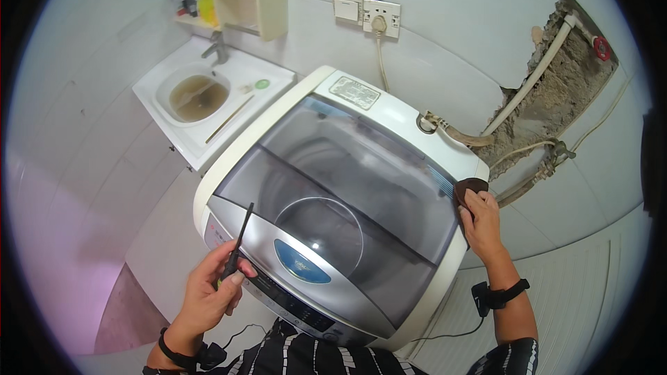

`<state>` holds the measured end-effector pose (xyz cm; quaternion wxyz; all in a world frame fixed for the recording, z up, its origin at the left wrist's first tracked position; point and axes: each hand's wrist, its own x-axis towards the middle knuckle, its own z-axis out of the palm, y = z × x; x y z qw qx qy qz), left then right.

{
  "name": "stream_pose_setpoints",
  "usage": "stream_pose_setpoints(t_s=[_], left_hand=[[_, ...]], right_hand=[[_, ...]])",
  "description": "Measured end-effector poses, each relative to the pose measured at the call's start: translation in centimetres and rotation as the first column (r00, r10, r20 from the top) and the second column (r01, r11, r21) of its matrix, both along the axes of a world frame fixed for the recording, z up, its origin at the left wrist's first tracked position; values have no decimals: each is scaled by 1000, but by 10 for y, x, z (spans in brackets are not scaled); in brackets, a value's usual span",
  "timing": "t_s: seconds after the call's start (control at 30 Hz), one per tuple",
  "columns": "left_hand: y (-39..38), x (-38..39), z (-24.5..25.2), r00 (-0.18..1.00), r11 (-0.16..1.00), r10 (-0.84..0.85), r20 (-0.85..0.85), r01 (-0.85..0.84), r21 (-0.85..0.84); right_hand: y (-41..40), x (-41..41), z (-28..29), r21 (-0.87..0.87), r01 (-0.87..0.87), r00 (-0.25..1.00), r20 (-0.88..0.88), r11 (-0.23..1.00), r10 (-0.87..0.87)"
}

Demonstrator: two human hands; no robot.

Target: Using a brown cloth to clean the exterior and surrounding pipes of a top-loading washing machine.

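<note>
A top-loading washing machine (323,187) with a shut, see-through grey lid stands before me. My left hand (213,281) grips a screwdriver (237,247) by its dark handle, the shaft pointing up over the lid's front left part. At the machine's right edge, my right hand (482,221) holds a dark brown cloth (471,186) against the rim. A control panel with buttons (292,310) runs along the front, close to my body. Behind the lid, an inlet hose (461,135) joins the machine's back right part.
A white washbasin (250,62) holding murky water stands at the left, with a thin stick (229,120) on its rim. A plug sits in the wall socket (382,18). Broken wall (552,88) exposes a pipe (531,80) and a red valve handle (601,48) at the right.
</note>
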<state>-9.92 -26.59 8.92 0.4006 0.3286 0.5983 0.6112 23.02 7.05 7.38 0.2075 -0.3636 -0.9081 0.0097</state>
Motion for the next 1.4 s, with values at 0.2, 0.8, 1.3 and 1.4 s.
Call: stream_pose_setpoints(t_s=[0.2,0.8,1.3,1.4], left_hand=[[13,-5,-3,996,996,-85,15,85,-2],[-14,24,14,997,998,-58,-47,59,26],[-63,85,9,988,992,130,-78,-129,15],[-60,78,6,994,994,109,-30,-109,3]], right_hand=[[3,-19,-4,-17,-73,997,-10,997,73],[-36,-46,3,32,-288,957,-13,957,289],[-164,-9,0,-57,-541,841,-38,839,539],[-199,-2,-14,-142,-602,795,-11,786,607]])
